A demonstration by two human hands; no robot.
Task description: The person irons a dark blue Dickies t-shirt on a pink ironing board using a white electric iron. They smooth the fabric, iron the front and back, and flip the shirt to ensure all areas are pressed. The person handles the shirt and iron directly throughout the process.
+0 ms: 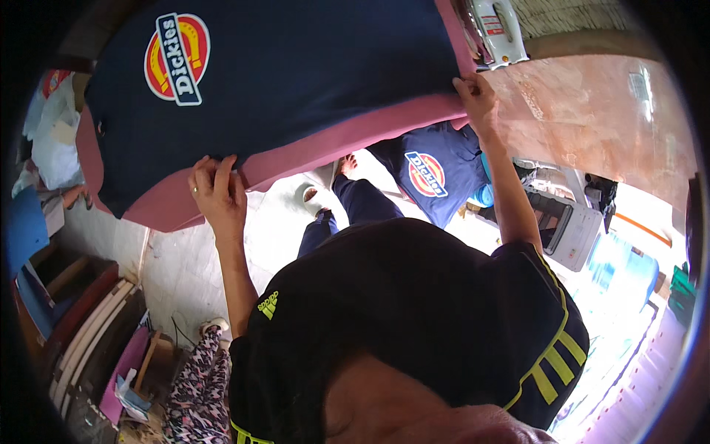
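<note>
A dark navy T-shirt (310,66) with a round red, yellow and white printed badge lies spread flat on a pink padded board (310,148). Along the near edge of the cloth, my left hand (217,189) has its fingers bent and closed on the hem. My right hand (477,100) pinches the shirt's near right corner between thumb and fingers, at the board's right end. The cloth between my two hands lies fairly smooth. Below the board, near my right forearm, a second navy shirt (427,177) with the same badge is draped.
A white iron (501,33) stands beyond my right hand, beside a pinkish-brown surface (592,118). Leaning boards (92,333) are stacked at lower left. Another person's patterned trousers (200,392) show nearby, and another person's hand (72,196) at far left. A blue water bottle (625,270) is at right.
</note>
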